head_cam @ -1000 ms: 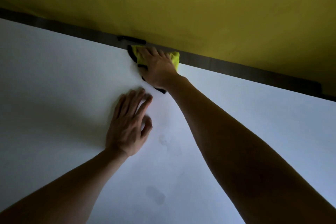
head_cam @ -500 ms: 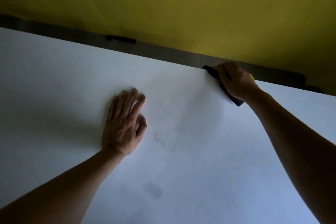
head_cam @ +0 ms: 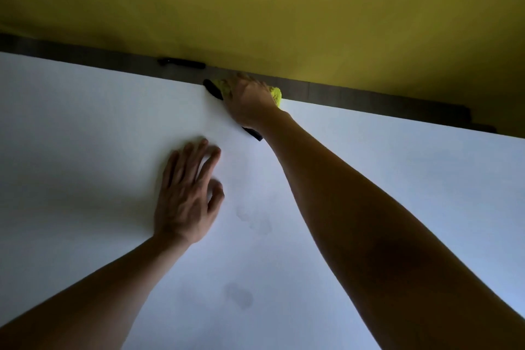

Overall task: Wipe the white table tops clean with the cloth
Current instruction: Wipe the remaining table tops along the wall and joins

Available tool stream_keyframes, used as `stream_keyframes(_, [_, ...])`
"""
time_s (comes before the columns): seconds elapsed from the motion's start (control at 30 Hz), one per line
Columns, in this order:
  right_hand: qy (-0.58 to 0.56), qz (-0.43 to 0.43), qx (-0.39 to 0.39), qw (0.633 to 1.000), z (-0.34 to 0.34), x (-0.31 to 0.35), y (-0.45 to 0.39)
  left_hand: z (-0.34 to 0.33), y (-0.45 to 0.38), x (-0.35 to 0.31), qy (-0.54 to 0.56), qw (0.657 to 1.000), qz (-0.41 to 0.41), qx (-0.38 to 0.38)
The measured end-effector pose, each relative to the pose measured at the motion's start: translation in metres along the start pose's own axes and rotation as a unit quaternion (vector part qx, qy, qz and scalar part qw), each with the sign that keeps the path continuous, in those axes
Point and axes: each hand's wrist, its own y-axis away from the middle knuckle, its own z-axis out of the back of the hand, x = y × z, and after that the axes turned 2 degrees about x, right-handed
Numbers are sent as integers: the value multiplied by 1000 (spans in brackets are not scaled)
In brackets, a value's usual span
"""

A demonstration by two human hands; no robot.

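Observation:
The white table top (head_cam: pixel 397 193) fills most of the head view. A yellow cloth with a black edge (head_cam: pixel 276 93) lies at the table's far edge, just right of centre. My right hand (head_cam: pixel 247 101) lies on top of it and holds it down on the surface, so only its left tip and right end show. Nearer to me, my left hand (head_cam: pixel 187 193) rests palm down on the table with its fingers spread and holds nothing. Faint smudges (head_cam: pixel 254 220) mark the surface right of my left hand, and a darker one (head_cam: pixel 238 295) sits closer to me.
A dark strip (head_cam: pixel 85 54) runs along the table's far edge, with a small black object (head_cam: pixel 181 62) lying on it just left of the cloth. Behind it rises a yellow wall (head_cam: pixel 284 8). The table stretches on to both sides.
My right hand has slid the cloth back to the left along the far edge after sweeping right half a second ago. My left hand has stayed flat in the same spot.

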Motion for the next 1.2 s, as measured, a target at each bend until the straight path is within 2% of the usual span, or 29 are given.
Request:
stream_keyframes(0.1, [1,-39,-26,999,13,-37,23,-1,0,3,-2,1000,-7,-4])
stream_keyframes(0.3, [36,-147,-93,984,47,-176,110,-2,0,-3,-12,1000,-7,-17])
stream_keyframes(0.47, [5,-175,-117,978,66,-252,145,-1,-1,-12,-30,999,8,-17])
stream_keyframes(0.57, [-2,-174,-106,979,64,-256,141,-5,-3,-35,-13,998,58,-16])
stream_keyframes(0.63, [-2,-171,-102,980,63,-255,138,-15,0,-65,-1,998,61,-23])
stream_keyframes(0.8, [39,-127,-67,989,60,-212,118,-40,2,-148,19,999,5,-43])
stream_keyframes(0.97, [3,-52,-44,998,35,-158,80,-59,12,-237,38,995,-96,13])
stream_keyframes(1.07, [-2,-27,-40,999,35,-169,80,-76,20,-291,30,980,-183,68])
stream_keyframes(1.13, [-12,-17,-39,999,45,-190,91,-81,11,-313,28,983,-168,70])
stream_keyframes(1.2, [-23,-43,-39,998,61,-229,113,-83,-5,-325,42,990,-122,60])
